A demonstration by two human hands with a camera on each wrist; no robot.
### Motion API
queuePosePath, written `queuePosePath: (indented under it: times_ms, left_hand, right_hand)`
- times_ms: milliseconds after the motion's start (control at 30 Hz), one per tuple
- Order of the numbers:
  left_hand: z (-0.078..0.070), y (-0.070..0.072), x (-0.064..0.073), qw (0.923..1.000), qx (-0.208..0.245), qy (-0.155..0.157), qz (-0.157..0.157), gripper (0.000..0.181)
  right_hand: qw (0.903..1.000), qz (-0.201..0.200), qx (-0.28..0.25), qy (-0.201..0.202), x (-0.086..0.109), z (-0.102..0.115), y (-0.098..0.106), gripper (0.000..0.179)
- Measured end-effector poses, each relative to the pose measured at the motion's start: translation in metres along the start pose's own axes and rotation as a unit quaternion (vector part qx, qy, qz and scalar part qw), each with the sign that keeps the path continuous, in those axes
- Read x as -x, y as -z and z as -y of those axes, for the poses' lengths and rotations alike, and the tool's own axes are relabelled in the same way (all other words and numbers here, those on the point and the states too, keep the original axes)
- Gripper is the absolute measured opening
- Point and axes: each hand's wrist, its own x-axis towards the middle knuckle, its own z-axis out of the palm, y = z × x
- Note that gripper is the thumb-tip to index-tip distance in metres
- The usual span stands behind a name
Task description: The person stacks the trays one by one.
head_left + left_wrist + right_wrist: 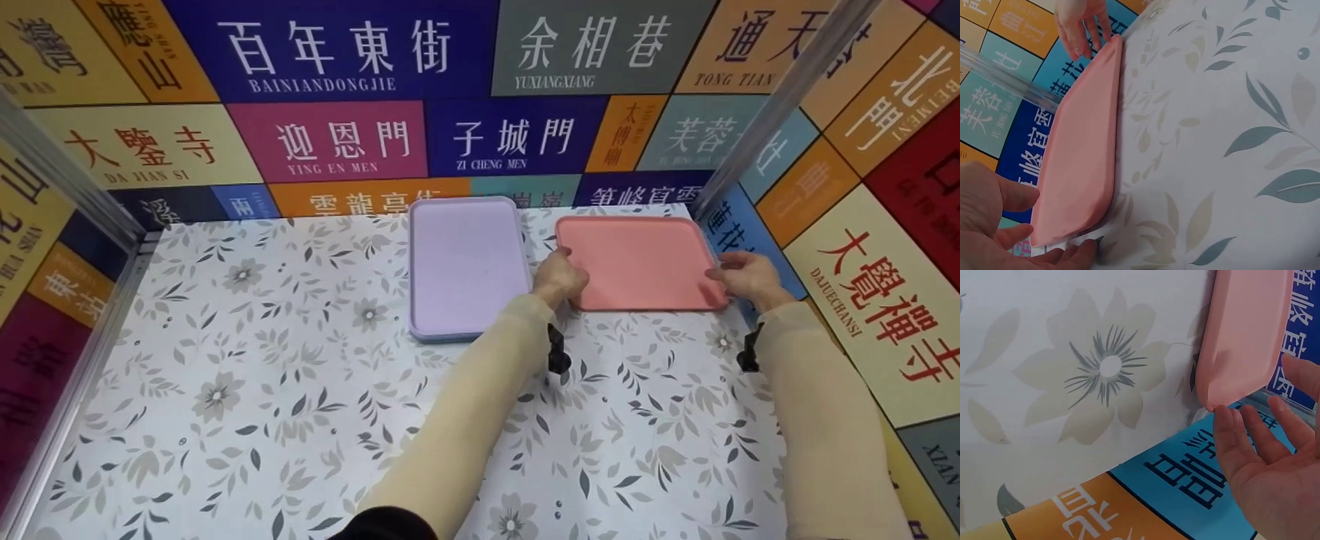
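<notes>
A pink rectangular tray (641,262) lies crosswise at the back right of the table. At its left short edge is my left hand (561,276); in the left wrist view the thumb and fingers (1075,256) are spread around the near corner. My right hand (750,276) is at the opposite short edge. Its fingers are extended in the right wrist view, with a fingertip touching the tray's corner (1210,402). Left of the pink tray, a lilac tray (469,262) lies lengthwise, with a bluish rim showing beneath its front edge.
A white cloth with grey flowers and leaves covers the table (262,390). Colourful panels with Chinese lettering (330,139) stand along the back and both sides. Metal posts (787,105) mark the corners, one close behind the pink tray.
</notes>
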Motion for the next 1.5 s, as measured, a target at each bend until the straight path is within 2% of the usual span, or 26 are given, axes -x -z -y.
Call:
queuePosePath:
  times_ms: [100, 267, 433, 533, 733, 867, 1000, 1067, 1167, 1233, 1367, 1500]
  left_hand:
    - [0.004, -0.011, -0.022, 1.0, 0.001, -0.004, -0.003, 0.064]
    - [0.016, -0.022, -0.052, 0.9998, -0.012, -0.009, -0.009, 0.067]
    - [0.016, -0.02, -0.06, 0.9999, 0.012, 0.005, 0.002, 0.068]
    - [0.012, -0.015, -0.056, 0.9993, 0.032, 0.018, 0.01, 0.065]
    - [0.012, -0.009, -0.052, 0.9999, 0.009, 0.007, 0.003, 0.056]
    - [0.01, 0.002, -0.047, 0.9998, 0.019, 0.008, -0.002, 0.051]
    - [0.006, 0.015, -0.042, 0.9983, 0.057, 0.001, -0.005, 0.048]
    - [0.005, 0.026, -0.03, 0.9957, 0.092, -0.01, 0.001, 0.047]
    - [0.004, 0.045, -0.011, 0.9873, 0.155, -0.027, 0.02, 0.045]
    - [0.006, 0.056, -0.003, 0.9807, 0.189, -0.038, 0.033, 0.045]
    - [0.012, 0.075, 0.009, 0.9721, 0.225, -0.047, 0.045, 0.047]
    - [0.023, 0.091, 0.014, 0.9702, 0.235, -0.041, 0.044, 0.05]
  right_hand:
    - [1.0, 0.006, 0.006, 0.004, -0.004, 0.004, -0.002, 0.075]
    - [0.9994, 0.02, 0.02, 0.019, -0.011, 0.002, -0.005, 0.074]
    - [0.9994, 0.031, 0.007, 0.015, -0.012, -0.002, -0.001, 0.066]
    - [0.9993, 0.037, -0.007, 0.006, -0.013, -0.005, 0.007, 0.06]
    - [0.9972, 0.058, -0.046, -0.017, -0.012, -0.012, 0.019, 0.066]
    - [0.9935, 0.066, -0.092, -0.012, -0.012, -0.015, 0.021, 0.063]
    - [0.9882, 0.059, -0.141, -0.01, -0.009, -0.012, 0.02, 0.05]
    - [0.9844, 0.057, -0.166, -0.01, -0.004, -0.009, 0.018, 0.046]
    - [0.9796, 0.056, -0.193, -0.003, 0.002, -0.002, 0.016, 0.043]
    - [0.978, 0.056, -0.201, 0.008, 0.006, 0.004, 0.014, 0.045]
    - [0.9755, 0.056, -0.211, 0.029, 0.016, 0.017, 0.011, 0.047]
    - [0.9632, 0.055, -0.262, 0.027, 0.028, 0.032, 0.004, 0.044]
